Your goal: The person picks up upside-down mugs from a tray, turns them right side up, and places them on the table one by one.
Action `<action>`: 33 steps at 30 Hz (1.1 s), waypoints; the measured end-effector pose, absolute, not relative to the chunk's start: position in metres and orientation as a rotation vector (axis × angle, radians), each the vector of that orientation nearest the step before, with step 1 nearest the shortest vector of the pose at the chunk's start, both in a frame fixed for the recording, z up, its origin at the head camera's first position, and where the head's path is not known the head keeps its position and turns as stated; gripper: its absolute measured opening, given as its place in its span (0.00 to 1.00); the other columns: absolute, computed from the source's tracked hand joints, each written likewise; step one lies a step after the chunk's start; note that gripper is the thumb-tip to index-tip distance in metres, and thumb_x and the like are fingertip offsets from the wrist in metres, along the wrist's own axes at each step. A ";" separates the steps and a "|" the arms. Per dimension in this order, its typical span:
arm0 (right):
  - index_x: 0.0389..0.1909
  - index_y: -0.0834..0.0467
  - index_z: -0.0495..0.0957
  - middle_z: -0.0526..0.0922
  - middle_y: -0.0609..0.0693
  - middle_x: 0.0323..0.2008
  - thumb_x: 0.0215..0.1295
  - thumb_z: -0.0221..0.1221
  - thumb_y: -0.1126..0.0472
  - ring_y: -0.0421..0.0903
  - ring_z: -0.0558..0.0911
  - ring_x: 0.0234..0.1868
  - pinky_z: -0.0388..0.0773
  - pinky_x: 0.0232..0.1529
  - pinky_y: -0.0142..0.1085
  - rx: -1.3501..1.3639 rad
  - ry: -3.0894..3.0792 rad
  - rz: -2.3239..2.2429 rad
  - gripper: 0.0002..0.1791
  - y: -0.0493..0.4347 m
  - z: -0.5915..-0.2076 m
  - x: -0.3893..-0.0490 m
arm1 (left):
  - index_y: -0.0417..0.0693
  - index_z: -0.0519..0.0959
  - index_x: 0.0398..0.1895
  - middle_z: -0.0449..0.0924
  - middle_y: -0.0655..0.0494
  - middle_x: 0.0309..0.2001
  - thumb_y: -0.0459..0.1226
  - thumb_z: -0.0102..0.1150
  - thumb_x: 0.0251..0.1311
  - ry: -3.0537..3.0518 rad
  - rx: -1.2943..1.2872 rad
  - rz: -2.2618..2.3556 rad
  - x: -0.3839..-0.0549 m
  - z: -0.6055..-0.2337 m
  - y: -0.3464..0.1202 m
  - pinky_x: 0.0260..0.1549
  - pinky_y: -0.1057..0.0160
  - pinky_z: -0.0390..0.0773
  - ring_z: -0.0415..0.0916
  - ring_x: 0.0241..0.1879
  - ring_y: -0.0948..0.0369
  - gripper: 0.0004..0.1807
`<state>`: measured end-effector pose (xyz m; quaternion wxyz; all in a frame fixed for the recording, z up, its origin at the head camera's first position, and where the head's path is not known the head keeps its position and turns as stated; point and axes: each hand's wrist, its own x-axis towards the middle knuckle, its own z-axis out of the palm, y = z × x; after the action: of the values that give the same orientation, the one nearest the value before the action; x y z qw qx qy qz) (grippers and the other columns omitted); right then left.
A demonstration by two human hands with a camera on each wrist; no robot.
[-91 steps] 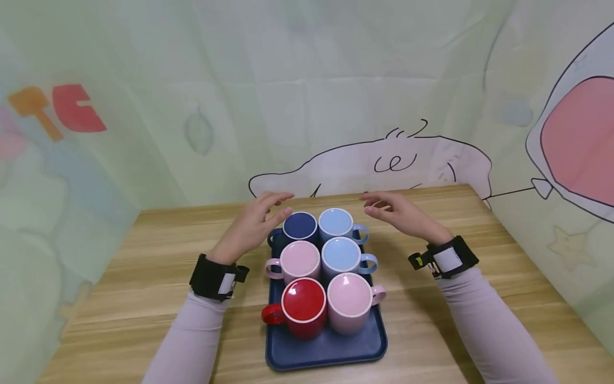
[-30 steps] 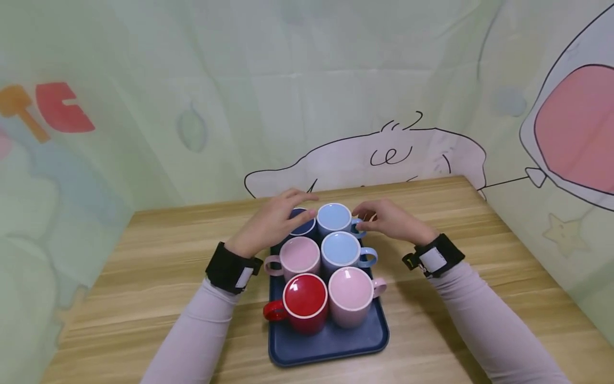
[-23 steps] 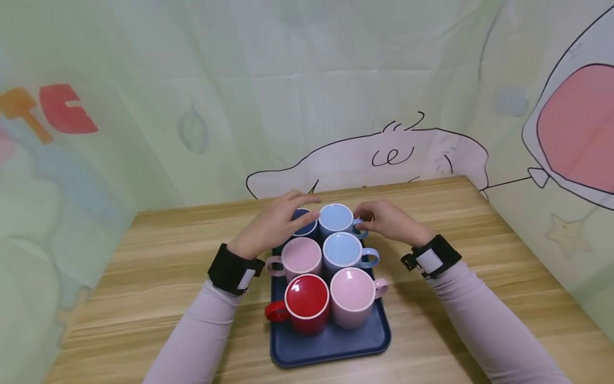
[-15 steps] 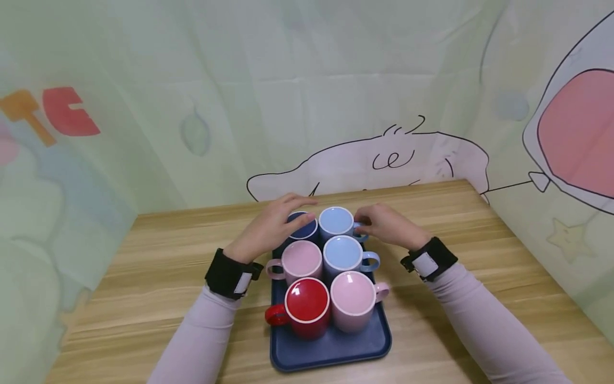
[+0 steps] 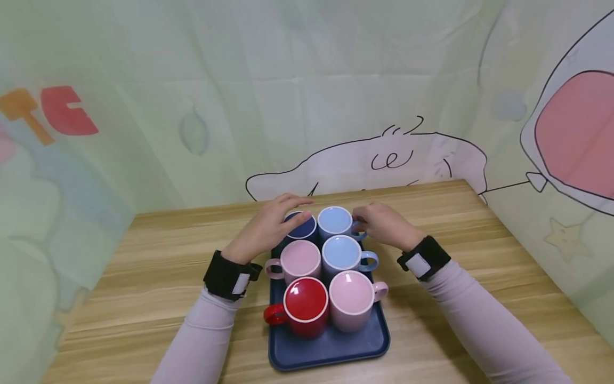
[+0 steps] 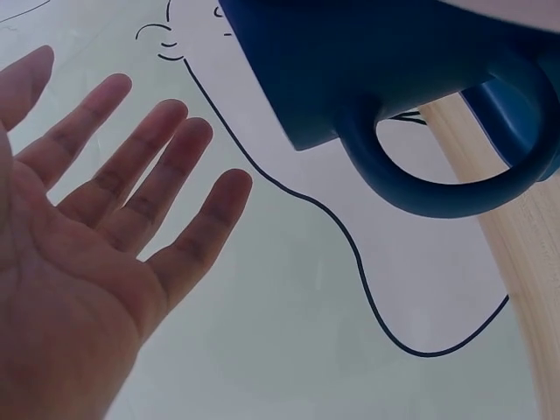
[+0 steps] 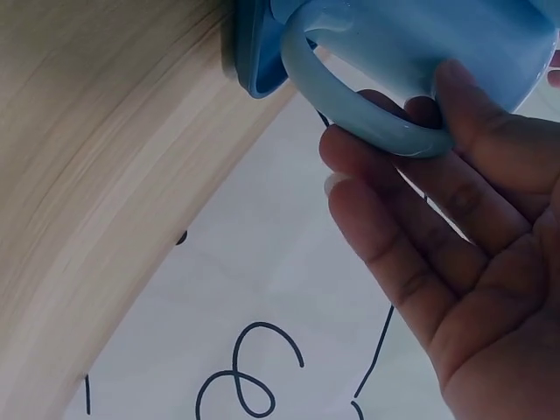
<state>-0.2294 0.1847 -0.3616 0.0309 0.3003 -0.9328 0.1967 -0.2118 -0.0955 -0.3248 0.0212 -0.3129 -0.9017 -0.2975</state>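
Observation:
A navy tray (image 5: 331, 348) holds several mugs in two columns. My right hand (image 5: 386, 226) grips the handle of the far-right light blue mug (image 5: 334, 220); in the right wrist view, fingers curl through the handle (image 7: 367, 118) and the thumb presses near its top. Above the far-left navy mug (image 5: 302, 227) hovers my left hand (image 5: 266, 226), fingers extended, partly covering the rim. The left wrist view shows that palm apart from the navy mug's handle (image 6: 437, 197). Nearer stand a pink mug (image 5: 300, 258), a second light blue mug (image 5: 341, 253), a red mug (image 5: 306, 304) and another pink mug (image 5: 352, 298).
The wooden table (image 5: 158, 277) extends on both sides of the tray. Behind it hangs a pale printed curtain (image 5: 307, 117), close to the table's far edge. Handles of the left column point left, those of the right column point right.
My left hand has moved right, over the navy mug. The right hand has come down to the far light blue mug, and its fingers have curled round the handle. The mugs keep their places.

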 end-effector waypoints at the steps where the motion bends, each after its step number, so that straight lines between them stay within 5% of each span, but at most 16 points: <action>1: 0.32 0.59 0.80 0.83 0.49 0.28 0.61 0.64 0.64 0.42 0.78 0.28 0.79 0.30 0.38 0.922 -2.880 0.605 0.03 0.184 -0.362 -0.229 | 0.61 0.71 0.64 0.71 0.55 0.63 0.62 0.43 0.66 -2.795 -0.971 -0.927 -0.212 -0.325 -0.096 0.62 0.46 0.68 0.65 0.64 0.57 0.29; 33: 0.35 0.60 0.81 0.84 0.53 0.31 0.61 0.62 0.69 0.45 0.80 0.31 0.82 0.36 0.42 0.800 -2.953 0.521 0.03 0.175 -0.360 -0.229 | 0.60 0.70 0.65 0.71 0.53 0.63 0.60 0.46 0.65 -2.800 -0.974 -0.976 -0.213 -0.330 -0.099 0.61 0.44 0.68 0.65 0.64 0.55 0.29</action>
<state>-0.2293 0.1747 -0.3604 0.0191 0.2579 -0.9513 0.1680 -0.2131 -0.0988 -0.3302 0.0101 -0.3121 -0.8971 -0.3125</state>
